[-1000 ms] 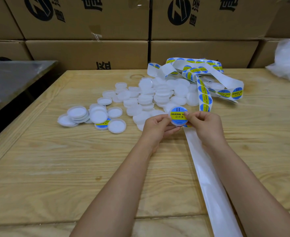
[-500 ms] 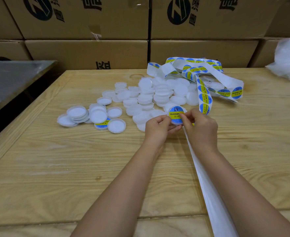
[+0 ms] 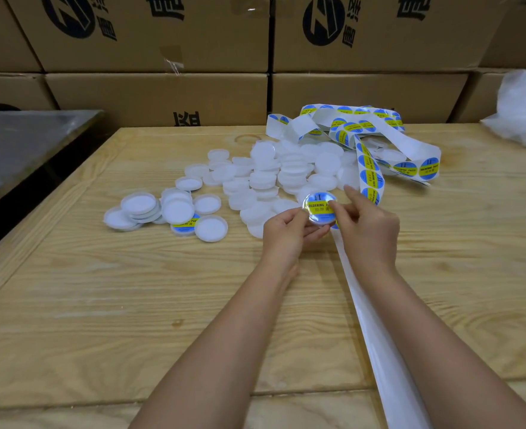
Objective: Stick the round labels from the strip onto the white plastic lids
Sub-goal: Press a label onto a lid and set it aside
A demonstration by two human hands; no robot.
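Note:
My left hand [image 3: 286, 233] grips a white lid [image 3: 315, 212] by its left edge, tilted up toward me just above the table. A round blue and yellow label covers the lid's face. My right hand [image 3: 367, 227] presses its thumb on the label's right side, with the index finger stretched out above. The label strip [image 3: 370, 171] coils behind my right hand, and its bare backing [image 3: 376, 335] trails toward me under my right arm. A heap of plain white lids [image 3: 274, 178] lies just beyond my hands.
A smaller group of lids [image 3: 150, 209] lies to the left, one of them labelled [image 3: 184, 226]. The wooden table [image 3: 131, 305] is backed by stacked cardboard boxes [image 3: 162, 91]. A metal surface [image 3: 23, 140] adjoins at left, and a clear plastic bag [image 3: 524, 109] sits far right.
My right hand let go of the lid's edge and shifted onto the label, its thumb now pressing on the face. The lid stayed in my left hand and tilted slightly.

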